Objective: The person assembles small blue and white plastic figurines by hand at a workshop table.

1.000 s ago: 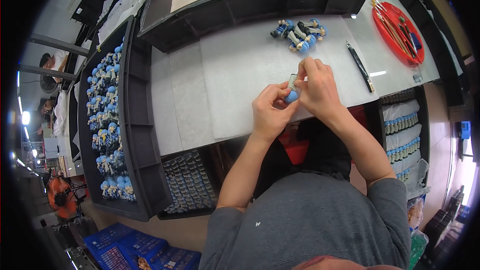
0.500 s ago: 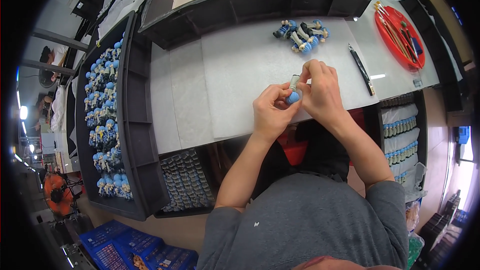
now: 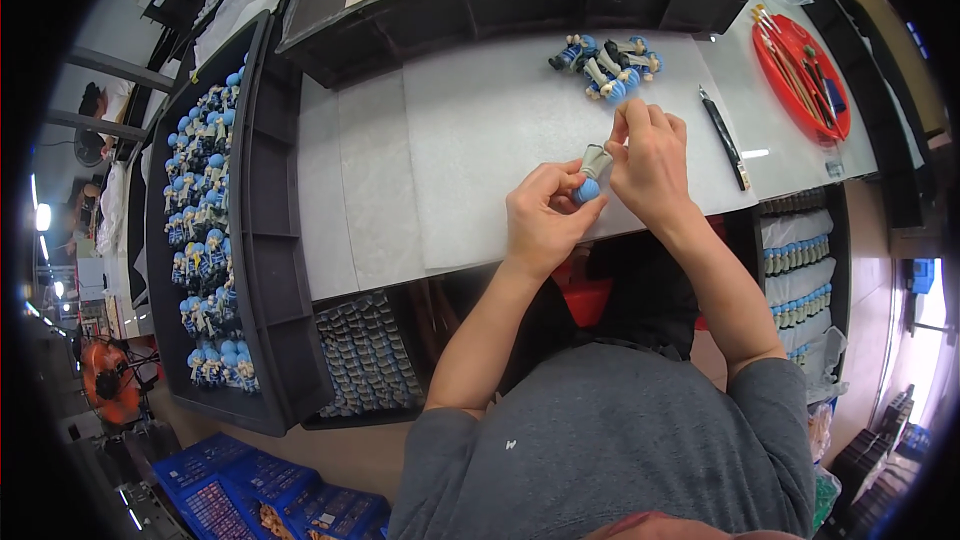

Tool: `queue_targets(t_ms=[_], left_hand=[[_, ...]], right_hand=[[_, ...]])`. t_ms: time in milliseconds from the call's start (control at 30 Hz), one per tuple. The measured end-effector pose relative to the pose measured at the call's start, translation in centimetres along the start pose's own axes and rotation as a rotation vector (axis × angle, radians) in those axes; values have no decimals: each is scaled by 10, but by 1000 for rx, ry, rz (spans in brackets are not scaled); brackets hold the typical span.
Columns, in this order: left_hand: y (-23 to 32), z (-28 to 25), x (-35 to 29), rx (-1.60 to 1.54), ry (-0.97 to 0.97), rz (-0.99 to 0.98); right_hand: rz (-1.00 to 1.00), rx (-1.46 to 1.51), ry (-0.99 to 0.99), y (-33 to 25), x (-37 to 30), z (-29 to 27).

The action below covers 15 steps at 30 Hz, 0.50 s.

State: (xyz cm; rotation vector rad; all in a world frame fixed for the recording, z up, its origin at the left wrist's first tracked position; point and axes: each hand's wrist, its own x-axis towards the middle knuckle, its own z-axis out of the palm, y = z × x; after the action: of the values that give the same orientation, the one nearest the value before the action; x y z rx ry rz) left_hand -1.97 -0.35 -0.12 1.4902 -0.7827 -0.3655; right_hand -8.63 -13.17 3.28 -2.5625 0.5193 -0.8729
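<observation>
Blue-headed figure (image 3: 596, 162) in the left hand (image 3: 540, 218), near-middle over thin white paper (image 3: 475, 155).
Head cam: left fingers have it pinched round its smooth, round head, pale body sticking up; right hand (image 3: 650, 165) is bunched narrow just beside it, can't tell if it's gripping. Only writing-ish thing I'd call out is a tiny pale mark (image 3: 511, 445) on the grey shirt (image 3: 620, 430). Far side: more figures (image 3: 610, 68) heaped up; right: slim black pen-like tool (image 3: 722, 135), then a shiny red oval dish (image 3: 798, 32) of brushes (image 3: 787, 58).

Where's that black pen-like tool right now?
In the head view, the black pen-like tool lies right of centre, between the right hand and the red brush tray.
</observation>
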Motion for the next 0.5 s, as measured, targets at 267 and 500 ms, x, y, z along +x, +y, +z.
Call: queue_targets(t_ms=[267,500], left_hand=[[-3,0,4,-99,-6,4],[2,0,7,-328,51,-131]], right_hand=[[89,85,46,6,2,-20],[169,157,84,23,8,-12]])
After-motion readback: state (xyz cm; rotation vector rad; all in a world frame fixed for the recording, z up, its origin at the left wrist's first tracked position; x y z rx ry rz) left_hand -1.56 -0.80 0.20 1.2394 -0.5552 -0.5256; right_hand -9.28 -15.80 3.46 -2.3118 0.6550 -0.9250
